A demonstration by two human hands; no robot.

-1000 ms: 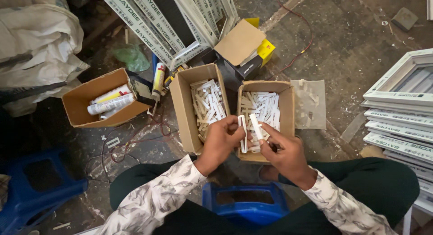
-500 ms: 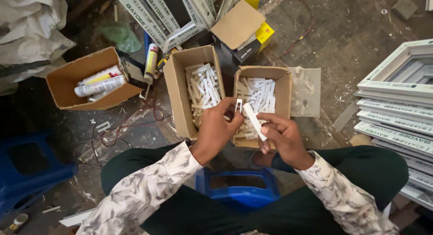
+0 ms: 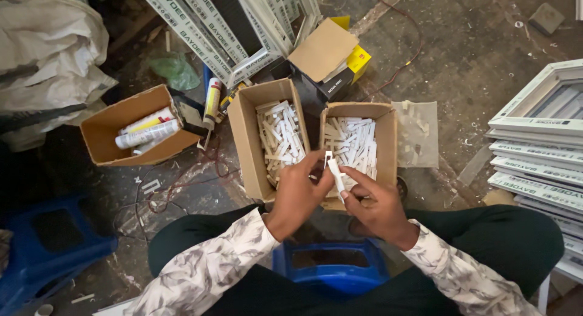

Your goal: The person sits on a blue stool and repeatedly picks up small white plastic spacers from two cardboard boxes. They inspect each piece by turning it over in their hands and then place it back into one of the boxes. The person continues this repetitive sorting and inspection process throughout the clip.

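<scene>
Hands meet over two open cardboard boxes of white plastic strips: the left hand and right hand both pinch one small white piece. Its lower end is hidden behind the fingers. Window frames at right are cut off.

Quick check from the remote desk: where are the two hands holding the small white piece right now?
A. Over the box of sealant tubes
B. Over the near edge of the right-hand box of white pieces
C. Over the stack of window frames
B: both hands, left hand and right hand, pinch the white piece above the near edge of the right-hand box.
</scene>
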